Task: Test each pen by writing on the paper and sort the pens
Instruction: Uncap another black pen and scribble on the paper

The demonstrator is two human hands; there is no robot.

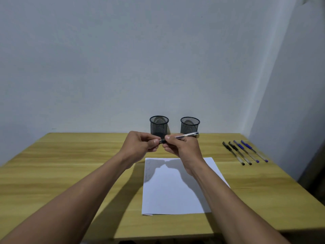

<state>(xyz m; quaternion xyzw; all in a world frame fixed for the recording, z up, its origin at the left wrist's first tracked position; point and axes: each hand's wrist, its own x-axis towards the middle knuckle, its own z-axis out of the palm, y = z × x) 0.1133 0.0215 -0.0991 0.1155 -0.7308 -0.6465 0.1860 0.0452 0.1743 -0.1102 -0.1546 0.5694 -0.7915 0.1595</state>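
Note:
Above the far edge of a white sheet of paper point(175, 191), both hands hold one clear-barrelled pen point(186, 135) level. My right hand point(182, 148) grips the barrel, whose black end sticks out to the right. My left hand point(140, 144) pinches the pen's black cap end point(162, 141). Faint scribbles mark the paper's left side. Two black mesh pen cups stand at the back by the wall, the left cup point(159, 125) and the right cup point(190, 125). On the table at the right lie two black pens point(236, 153) and two blue pens point(250, 150), side by side.
The wooden table point(70, 164) meets a pale wall at the back and another wall at the right. My forearms reach in from the lower corners. The table's front edge runs along the bottom.

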